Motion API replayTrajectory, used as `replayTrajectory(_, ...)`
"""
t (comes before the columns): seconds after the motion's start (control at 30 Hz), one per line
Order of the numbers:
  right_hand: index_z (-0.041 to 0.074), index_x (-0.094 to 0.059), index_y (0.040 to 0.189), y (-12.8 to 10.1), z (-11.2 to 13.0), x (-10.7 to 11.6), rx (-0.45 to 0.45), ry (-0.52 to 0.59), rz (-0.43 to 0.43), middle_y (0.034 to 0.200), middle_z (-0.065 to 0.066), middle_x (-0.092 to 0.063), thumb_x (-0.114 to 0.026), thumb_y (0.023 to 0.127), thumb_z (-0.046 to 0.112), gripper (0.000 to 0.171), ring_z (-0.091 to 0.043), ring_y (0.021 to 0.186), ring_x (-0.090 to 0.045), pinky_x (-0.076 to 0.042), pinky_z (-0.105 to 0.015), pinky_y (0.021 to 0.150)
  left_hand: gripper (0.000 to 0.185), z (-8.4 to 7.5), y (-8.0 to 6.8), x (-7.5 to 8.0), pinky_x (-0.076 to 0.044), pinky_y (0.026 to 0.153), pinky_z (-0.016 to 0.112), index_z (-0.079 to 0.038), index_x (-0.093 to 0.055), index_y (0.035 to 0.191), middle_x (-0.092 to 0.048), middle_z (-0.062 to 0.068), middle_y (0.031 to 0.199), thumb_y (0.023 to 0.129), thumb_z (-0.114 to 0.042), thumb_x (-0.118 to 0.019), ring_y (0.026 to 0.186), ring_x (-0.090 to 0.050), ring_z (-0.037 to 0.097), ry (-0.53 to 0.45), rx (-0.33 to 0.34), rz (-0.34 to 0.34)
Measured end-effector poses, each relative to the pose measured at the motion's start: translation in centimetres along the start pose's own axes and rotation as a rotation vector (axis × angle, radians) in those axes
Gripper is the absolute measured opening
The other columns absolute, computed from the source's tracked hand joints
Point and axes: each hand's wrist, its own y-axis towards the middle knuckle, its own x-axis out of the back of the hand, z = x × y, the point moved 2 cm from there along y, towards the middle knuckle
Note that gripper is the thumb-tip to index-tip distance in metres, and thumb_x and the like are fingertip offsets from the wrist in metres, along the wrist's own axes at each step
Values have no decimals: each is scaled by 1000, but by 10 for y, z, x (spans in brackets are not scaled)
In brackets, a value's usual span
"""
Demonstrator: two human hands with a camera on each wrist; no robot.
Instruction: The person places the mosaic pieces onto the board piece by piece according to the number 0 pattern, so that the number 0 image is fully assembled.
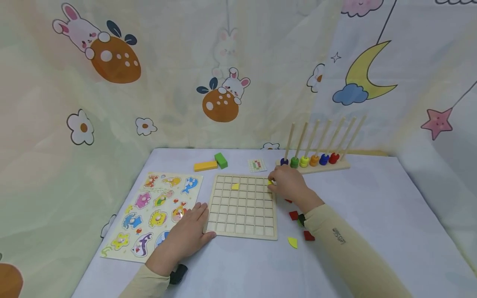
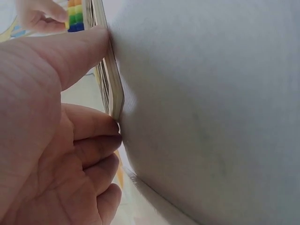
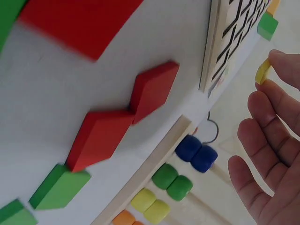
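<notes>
A square wooden grid board (image 1: 242, 218) lies mid-table with one yellow piece (image 1: 235, 186) in an upper cell. My left hand (image 1: 188, 231) rests at its lower left corner, the fingers fairly straight along the side. In the left wrist view, thumb and fingertips touch the board's edge (image 2: 115, 86). Over the board's upper right corner, my right hand (image 1: 292, 185) pinches a small yellow piece (image 3: 262, 71) between thumb and index finger. Near that hand lie red pieces (image 3: 154, 91), green pieces (image 3: 61, 187) and a yellow quarter-round piece (image 1: 292, 242), all on the table.
An animal knob puzzle (image 1: 143, 188) lies to the left, partly under my left arm. Behind the board are a yellow block (image 1: 205, 166), a green block (image 1: 221, 160) and a small pattern card (image 1: 257, 165). A bead rack (image 1: 328, 166) with upright pegs stands at the back right.
</notes>
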Motion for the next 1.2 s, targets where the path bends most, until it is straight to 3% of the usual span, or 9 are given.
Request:
replayTrajectory(0.23,16,-82,108,13,18,-7,45,-21,30,99,0,-71,-81,91,34,25,-21,90,-61,-53,-38,73,85,0,0,0,-29,131,52,-1,-40,159,-36,14,170,96,-48,-73,161,-27,34,-10,2,-8)
replayTrajectory(0.53,17,-82,104,21,31,-18,78,8,46,103,-2,-73,-78,94,31,18,-22,93,-63,-56,-42,77,83,-4,-2,2,-29,131,53,0,-42,158,-37,16,169,97,-47,-73,161,-28,35,-19,1,-6)
replayTrajectory(0.6,17,-79,91,23,34,-19,85,13,45,96,0,-70,-77,93,29,13,-21,89,-61,-53,-38,71,83,-5,-2,3,-29,131,53,0,-42,158,-37,16,169,96,-47,-73,160,-29,35,-20,3,-11)
replayTrajectory(0.77,20,-63,70,30,41,-23,102,0,47,82,3,-61,-74,93,27,27,-19,79,-52,-41,-34,63,84,-4,-2,4,-29,131,53,0,-42,158,-37,16,169,96,-48,-73,161,-28,35,-10,10,-12)
replayTrajectory(0.9,19,-75,84,33,43,-26,100,-13,48,90,1,-67,-75,93,27,13,-20,84,-57,-51,-40,71,84,-5,-2,3,-29,131,53,-1,-42,158,-36,15,169,96,-47,-73,161,-28,35,-3,10,-8)
replayTrajectory(1.0,17,-79,94,35,44,-27,97,-21,58,96,-1,-69,-75,94,28,11,-22,89,-60,-55,-45,78,85,-5,-2,1,-29,131,53,-1,-41,159,-36,15,169,96,-49,-73,161,-28,34,2,15,-4)
replayTrajectory(1.2,17,-75,82,37,47,-28,109,-23,65,88,0,-65,-75,94,28,16,-22,88,-60,-56,-44,79,85,-4,-2,2,-29,131,52,-2,-41,159,-36,14,170,96,-49,-73,161,-28,34,7,17,3)
